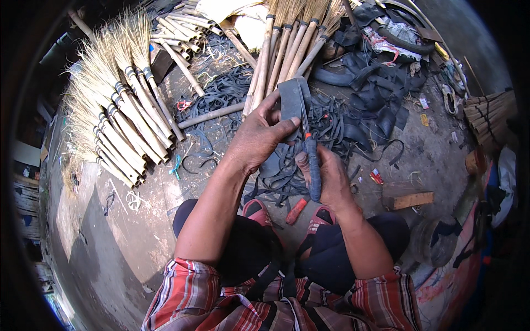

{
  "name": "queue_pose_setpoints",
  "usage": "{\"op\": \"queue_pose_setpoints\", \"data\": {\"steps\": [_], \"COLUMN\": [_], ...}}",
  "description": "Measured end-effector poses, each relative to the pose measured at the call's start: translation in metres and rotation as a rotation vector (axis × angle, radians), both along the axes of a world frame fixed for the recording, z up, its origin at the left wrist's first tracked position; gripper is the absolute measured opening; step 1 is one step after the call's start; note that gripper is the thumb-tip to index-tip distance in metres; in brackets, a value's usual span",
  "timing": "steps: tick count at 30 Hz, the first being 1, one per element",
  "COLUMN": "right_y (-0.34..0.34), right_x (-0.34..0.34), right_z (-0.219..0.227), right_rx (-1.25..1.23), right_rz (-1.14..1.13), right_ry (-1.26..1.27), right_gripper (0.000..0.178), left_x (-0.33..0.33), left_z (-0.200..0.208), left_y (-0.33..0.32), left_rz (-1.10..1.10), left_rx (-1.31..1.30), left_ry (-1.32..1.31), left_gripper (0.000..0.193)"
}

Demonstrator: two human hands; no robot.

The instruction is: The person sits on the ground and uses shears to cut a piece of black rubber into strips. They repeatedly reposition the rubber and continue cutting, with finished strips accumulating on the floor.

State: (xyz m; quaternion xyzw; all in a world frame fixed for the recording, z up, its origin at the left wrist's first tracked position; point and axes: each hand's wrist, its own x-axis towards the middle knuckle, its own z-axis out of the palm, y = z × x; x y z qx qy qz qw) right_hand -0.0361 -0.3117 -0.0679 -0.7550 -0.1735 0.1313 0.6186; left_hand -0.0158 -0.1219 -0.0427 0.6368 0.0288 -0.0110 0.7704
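Observation:
My left hand (258, 132) pinches a flat piece of black rubber (292, 98) between thumb and fingers. The handle of a narrow-bladed knife (313, 168), bound in dark wrapping with a red-orange collar, is gripped by my right hand (333, 176). Its blade points away from me and lies against the right edge of the rubber piece; whether it has cut in, I cannot tell. Below the hands, a tangle of black rubber strips (276, 179) covers the ground. Between my sandalled feet lies a tool with a red handle (297, 211).
Finished-looking straw brooms (130, 110) stand in rows at left. More brooms (287, 47) lie at the far middle, beside bare sticks (185, 27). Rubber tube scraps (370, 105) are heaped at far right. A wooden block (408, 199) sits right of my knee.

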Motion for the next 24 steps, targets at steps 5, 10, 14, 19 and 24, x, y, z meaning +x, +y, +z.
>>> {"op": "queue_pose_setpoints", "data": {"steps": [5,10,14,19,24], "right_y": [0.004,0.009,0.005,0.002,0.006], "right_x": [-0.01,-0.005,0.001,-0.004,-0.011], "right_z": [0.003,0.001,0.0,0.005,0.01], "right_rx": [-0.062,0.02,0.021,-0.017,-0.069], "right_rz": [-0.002,-0.004,-0.019,-0.038,0.004], "right_ry": [-0.03,0.036,-0.012,-0.116,0.027], "right_gripper": [0.048,0.049,0.048,0.045,0.041], "left_x": [0.007,0.004,0.0,0.001,0.007], "left_z": [0.007,0.004,0.004,0.01,0.016], "left_y": [0.016,0.012,0.003,0.004,0.02], "left_rz": [-0.017,-0.019,-0.065,-0.017,0.009], "left_rx": [-0.25,-0.15,-0.075,-0.129,-0.23], "left_ry": [0.053,-0.017,0.021,0.091,0.084], "left_gripper": [0.064,0.071,0.077,0.059,0.054]}}
